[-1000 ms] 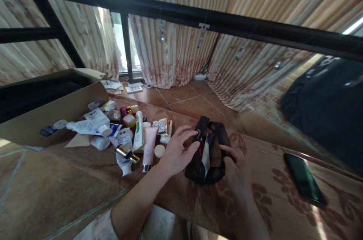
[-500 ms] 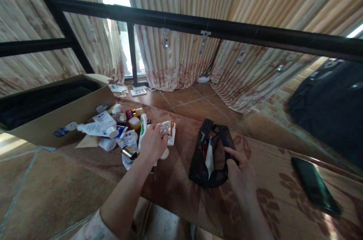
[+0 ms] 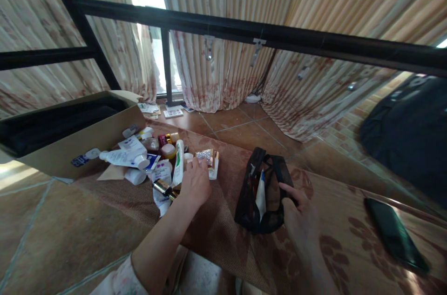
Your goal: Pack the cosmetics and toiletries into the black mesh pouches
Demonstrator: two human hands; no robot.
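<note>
I had the left hand [image 3: 195,183] lowered, palm down, onto the heap of cosmetics at the left of the brown patterned mat [image 3: 223,230]. Its fingers curled over the near edge of the heap. From this view I could not tell whether that grip was pinching anything, because the back of the hand hid whatever lay under it. Just beyond its fingertips sat the glittery compact [image 3: 206,157], and to its left lay the green-and-white tube [image 3: 179,167] and the gold lipstick [image 3: 162,187], close by its wrist side.

The right hand [image 3: 301,215] rested at the near right edge of the black mesh pouch [image 3: 270,211], its grip pressed together on the rim there. The pouch stood open on the mat, well apart from the heap, with a white tube [image 3: 260,195] poking up inside it.

A cardboard box [image 3: 80,144] lay on its side behind the heap. A dark phone [image 3: 394,235] lay flat far to the right, and a dark bag [image 3: 412,137] slumped beyond it. A black rail [image 3: 244,33] crossed in front of the striped curtains [image 3: 223,71].
</note>
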